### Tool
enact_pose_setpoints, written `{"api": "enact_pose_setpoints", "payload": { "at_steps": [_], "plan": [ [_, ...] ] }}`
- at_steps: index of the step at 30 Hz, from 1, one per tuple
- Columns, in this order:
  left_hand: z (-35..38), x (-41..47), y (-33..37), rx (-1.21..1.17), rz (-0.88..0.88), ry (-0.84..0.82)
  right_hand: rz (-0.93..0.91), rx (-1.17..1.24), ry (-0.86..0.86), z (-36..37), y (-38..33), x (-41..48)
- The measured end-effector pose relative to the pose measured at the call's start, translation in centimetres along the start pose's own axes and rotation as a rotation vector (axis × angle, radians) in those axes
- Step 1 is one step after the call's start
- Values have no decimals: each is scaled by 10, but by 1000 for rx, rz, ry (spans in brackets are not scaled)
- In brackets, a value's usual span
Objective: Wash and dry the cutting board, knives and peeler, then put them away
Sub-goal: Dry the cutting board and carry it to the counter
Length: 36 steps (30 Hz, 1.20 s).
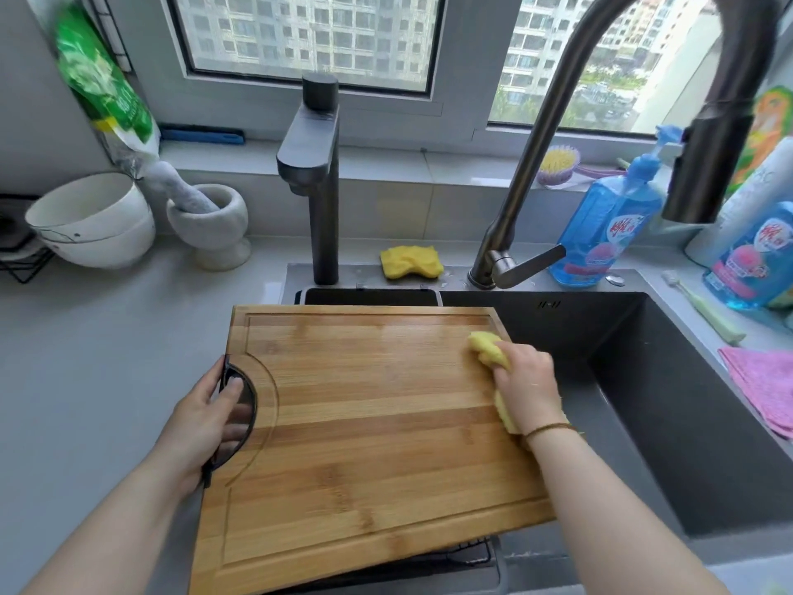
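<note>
The left hand (206, 418) is gripping the cutting board (377, 423) by the dark curved handle set into its left edge. The thumb is lying on top and the fingers are curling underneath, showing dimly through the handle's dark insert. The wooden board is stretching away to the right of that grip and sitting at a slight angle over the left part of the dark sink (643, 380).

Over at the board's far right corner, the right hand (525, 380) is clenching a yellow cloth (487, 347). Its fingers are curling round the cloth and pressing it down onto the wood. One wad of cloth is poking out ahead of the knuckles and the rest is trailing back under the wrist.

Beyond that hand, the tall curved faucet (528, 165) is arching up from the back of the sink. A second yellow cloth (411, 261) is lying just left of its base, and a blue soap bottle (609, 225) is standing just right of it. To the right of the scrubbing hand, across the open basin, a pink cloth (764, 388) is lying on the counter. Well beyond the left hand, a stone mortar and pestle (210, 225) is sitting beside stacked white bowls (90, 221).
</note>
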<state>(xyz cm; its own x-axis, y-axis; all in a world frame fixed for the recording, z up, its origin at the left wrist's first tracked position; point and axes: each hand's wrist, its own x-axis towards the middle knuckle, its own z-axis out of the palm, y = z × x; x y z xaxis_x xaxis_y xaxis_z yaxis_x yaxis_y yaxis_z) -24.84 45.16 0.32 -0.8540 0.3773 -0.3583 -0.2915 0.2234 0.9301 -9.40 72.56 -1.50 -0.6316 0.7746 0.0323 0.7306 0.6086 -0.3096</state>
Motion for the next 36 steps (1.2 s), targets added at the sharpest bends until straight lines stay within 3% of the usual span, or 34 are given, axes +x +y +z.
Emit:
{"api": "enact_pose_setpoints", "payload": {
  "at_steps": [5, 8, 10, 13, 15, 17, 22, 25, 31, 36],
  "plan": [
    [12, 2, 7, 3, 18, -7, 141, 74, 36, -7, -9, 4],
    [14, 3, 5, -22, 12, -9, -134, 184, 123, -4, -65, -2],
    [13, 6, 3, -33, 10, -15, -379, 250, 32, 3, -115, -11],
    [9, 9, -2, -43, 7, -25, -639, 26, -128, 20, -161, -17],
    [7, 10, -6, -31, 1, -11, -660, -31, -154, 28, -160, -5],
    [5, 10, -11, -10, -3, 9, -584, -37, -141, 30, -143, 11],
    [6, 6, -19, 2, -5, 50, -144, -110, -61, 10, -55, 48],
    [8, 6, -17, 24, 4, 60, 8, -110, -81, -2, -15, 56],
    [6, 8, -19, 45, -15, 64, 374, 360, -188, -20, 24, 57],
    [-4, 8, -19, 42, -89, 57, 396, 584, -378, -27, 32, 44]
  ]
}}
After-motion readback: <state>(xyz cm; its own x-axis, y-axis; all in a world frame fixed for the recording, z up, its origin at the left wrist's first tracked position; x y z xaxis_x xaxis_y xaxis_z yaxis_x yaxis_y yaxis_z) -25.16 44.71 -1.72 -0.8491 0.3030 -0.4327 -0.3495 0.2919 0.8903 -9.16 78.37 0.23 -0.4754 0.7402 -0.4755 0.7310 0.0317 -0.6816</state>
